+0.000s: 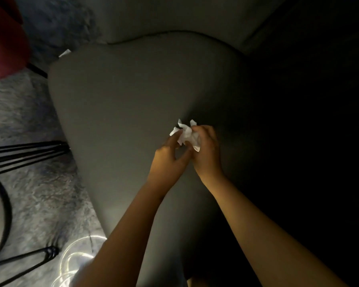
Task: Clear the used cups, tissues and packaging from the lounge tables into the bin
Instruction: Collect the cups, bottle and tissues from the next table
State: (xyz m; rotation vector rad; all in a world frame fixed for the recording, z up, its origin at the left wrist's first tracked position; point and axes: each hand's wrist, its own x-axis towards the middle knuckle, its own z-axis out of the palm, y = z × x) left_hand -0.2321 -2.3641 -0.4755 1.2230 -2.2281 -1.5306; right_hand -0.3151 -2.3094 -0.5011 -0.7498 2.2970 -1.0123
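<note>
A crumpled white tissue (186, 132) is held between both hands above a grey sofa seat (120, 104). My right hand (205, 148) curls round the tissue's right side. My left hand (170, 154) pinches its left edge with the fingertips, thumb bent below. Both forearms reach in from the bottom of the view. No bin, cup or packaging shows here.
The sofa's backrest (174, 15) rises at the top; the right part lies in deep shadow. A grey marbled floor (39, 193) runs on the left, with black wire table legs (25, 154), a round table edge (2, 214) and a red seat (2, 34).
</note>
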